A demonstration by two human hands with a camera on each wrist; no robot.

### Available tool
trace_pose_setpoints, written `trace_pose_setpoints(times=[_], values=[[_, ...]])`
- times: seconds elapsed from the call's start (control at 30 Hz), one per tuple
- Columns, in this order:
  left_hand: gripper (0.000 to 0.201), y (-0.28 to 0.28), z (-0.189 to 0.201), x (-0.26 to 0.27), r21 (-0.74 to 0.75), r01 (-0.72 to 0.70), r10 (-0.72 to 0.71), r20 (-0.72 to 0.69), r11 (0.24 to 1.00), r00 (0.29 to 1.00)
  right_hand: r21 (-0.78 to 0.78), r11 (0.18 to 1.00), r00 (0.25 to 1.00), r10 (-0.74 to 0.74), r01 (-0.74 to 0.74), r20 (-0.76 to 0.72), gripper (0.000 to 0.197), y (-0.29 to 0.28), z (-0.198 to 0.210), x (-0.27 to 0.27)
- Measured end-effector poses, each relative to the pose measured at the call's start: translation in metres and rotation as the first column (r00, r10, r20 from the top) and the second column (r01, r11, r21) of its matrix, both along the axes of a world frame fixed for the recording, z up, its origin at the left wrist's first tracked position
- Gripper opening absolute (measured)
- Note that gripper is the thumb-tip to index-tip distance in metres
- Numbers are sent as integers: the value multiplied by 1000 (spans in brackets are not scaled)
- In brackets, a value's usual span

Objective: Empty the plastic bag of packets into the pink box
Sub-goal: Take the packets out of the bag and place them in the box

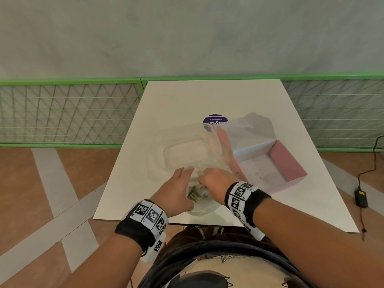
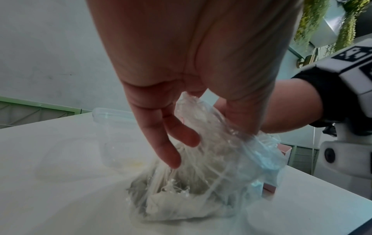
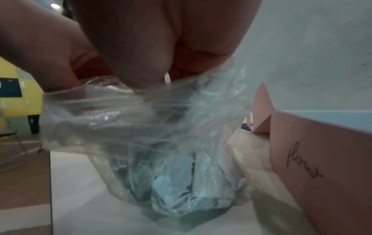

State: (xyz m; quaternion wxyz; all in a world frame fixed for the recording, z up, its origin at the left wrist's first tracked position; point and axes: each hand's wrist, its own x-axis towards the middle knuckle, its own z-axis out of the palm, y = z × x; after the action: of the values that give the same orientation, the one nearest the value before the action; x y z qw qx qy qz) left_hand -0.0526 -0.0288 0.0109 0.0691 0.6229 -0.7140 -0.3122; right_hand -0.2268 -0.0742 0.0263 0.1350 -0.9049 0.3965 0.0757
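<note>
Clear plastic bag (image 1: 202, 201), pink box (image 1: 287, 163) with white inside, white table (image 1: 187, 100), checkered black-and-white wristbands (image 1: 149, 215)

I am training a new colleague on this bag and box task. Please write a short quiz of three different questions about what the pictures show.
1. True or false: the packets already lie in the pink box.
2. Which hand grips the top of the plastic bag? A) only the left hand B) only the right hand C) both
3. Fill in: the bag rests on the white ____.

Key: 1 false, the packets are inside the bag. 2 C. 3 table.
</note>
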Motion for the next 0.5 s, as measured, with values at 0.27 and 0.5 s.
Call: trace_pose_setpoints(times=[0.27, 0.5], values=[[100, 4, 6, -10, -25, 25, -25, -24, 999, 999, 12, 998, 998, -66, 66, -3, 29, 5, -13, -4], [98, 3, 5, -5, -55, 11, -12, -31, 998, 999, -9, 993, 969, -111, 116, 221, 31, -1, -1, -14]])
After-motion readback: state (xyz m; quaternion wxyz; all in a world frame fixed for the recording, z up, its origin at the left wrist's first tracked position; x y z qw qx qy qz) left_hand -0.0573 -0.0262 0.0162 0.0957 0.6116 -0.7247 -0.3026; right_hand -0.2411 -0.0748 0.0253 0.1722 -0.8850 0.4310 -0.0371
